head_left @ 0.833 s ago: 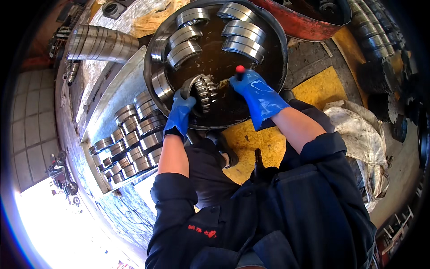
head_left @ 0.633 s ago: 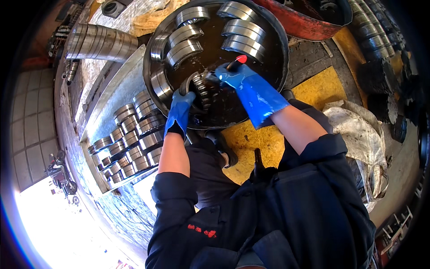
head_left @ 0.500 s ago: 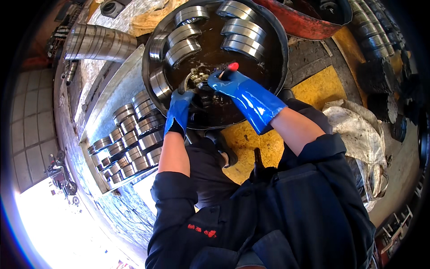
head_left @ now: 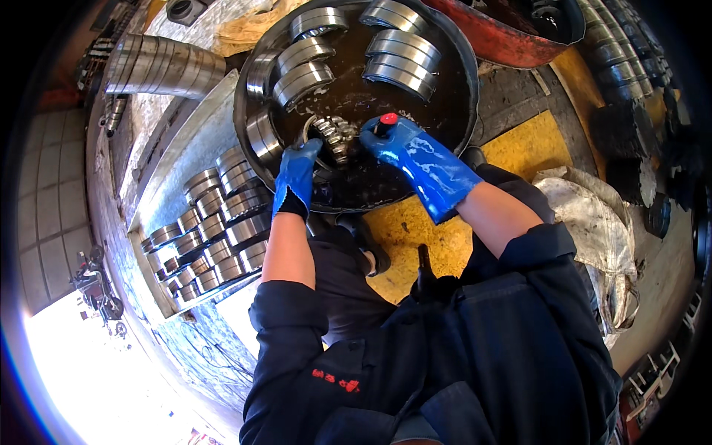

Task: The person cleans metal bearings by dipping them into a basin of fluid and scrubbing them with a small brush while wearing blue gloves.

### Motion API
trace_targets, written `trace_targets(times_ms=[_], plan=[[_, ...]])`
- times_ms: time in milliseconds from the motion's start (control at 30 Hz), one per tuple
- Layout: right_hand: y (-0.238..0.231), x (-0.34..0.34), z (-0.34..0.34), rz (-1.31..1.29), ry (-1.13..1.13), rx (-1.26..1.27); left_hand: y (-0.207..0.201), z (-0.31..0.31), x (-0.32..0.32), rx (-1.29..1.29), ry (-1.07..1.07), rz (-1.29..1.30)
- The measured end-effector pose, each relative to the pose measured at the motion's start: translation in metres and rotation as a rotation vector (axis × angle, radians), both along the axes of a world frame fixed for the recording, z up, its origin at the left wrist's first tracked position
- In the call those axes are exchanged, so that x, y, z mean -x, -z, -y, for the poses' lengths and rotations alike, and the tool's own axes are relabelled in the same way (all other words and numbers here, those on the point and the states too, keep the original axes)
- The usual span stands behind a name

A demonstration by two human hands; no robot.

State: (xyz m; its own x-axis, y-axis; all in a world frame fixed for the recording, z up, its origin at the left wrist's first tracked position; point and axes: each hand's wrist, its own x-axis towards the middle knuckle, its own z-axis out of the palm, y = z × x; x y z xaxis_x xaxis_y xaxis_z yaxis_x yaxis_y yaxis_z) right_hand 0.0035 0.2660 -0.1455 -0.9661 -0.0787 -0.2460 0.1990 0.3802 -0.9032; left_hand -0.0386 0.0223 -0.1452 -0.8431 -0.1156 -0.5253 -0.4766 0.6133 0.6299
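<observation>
My left hand point(head_left: 297, 176), in a blue rubber glove, is closed round the near left edge of a roller bearing point(head_left: 339, 138). The bearing is tilted over the dark liquid, its row of shiny rollers showing. To its right, my right hand point(head_left: 400, 145) is in a matching wet glove, closed round a red-ended handle point(head_left: 388, 119). The working end of that handle is hidden, so I cannot tell what tool it is. Both hands are inside a large round basin point(head_left: 472, 89). Steel bearing rings point(head_left: 302, 83) stand in the basin beyond my hands.
Left of the basin, a tray point(head_left: 169, 305) holds rows of bearing rings. A long stack of rings point(head_left: 167, 67) lies behind it. A red tub point(head_left: 512, 46) adjoins the basin at the far right. A pale sack point(head_left: 589, 211) slumps by my right side, near a yellow board point(head_left: 526, 152).
My right hand has drawn slightly right, away from the bearing, leaving a gap between them. The bearing's rollers show more fully. My left hand keeps its hold.
</observation>
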Motion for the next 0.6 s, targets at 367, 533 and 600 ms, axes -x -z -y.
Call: trace_targets(times_ms=[367,533,600], plan=[[-0.017,-0.013,-0.016,0.285,0.124,0.08,0.004,-0.005,0.007,-0.015,0.051,-0.015],[-0.051,-0.012,-0.002,0.284,0.247,0.41,0.016,0.0,0.007,0.061,0.146,-0.178],[-0.029,0.004,0.001,0.319,0.289,0.397,0.015,0.0,0.013,0.064,0.234,-0.192]])
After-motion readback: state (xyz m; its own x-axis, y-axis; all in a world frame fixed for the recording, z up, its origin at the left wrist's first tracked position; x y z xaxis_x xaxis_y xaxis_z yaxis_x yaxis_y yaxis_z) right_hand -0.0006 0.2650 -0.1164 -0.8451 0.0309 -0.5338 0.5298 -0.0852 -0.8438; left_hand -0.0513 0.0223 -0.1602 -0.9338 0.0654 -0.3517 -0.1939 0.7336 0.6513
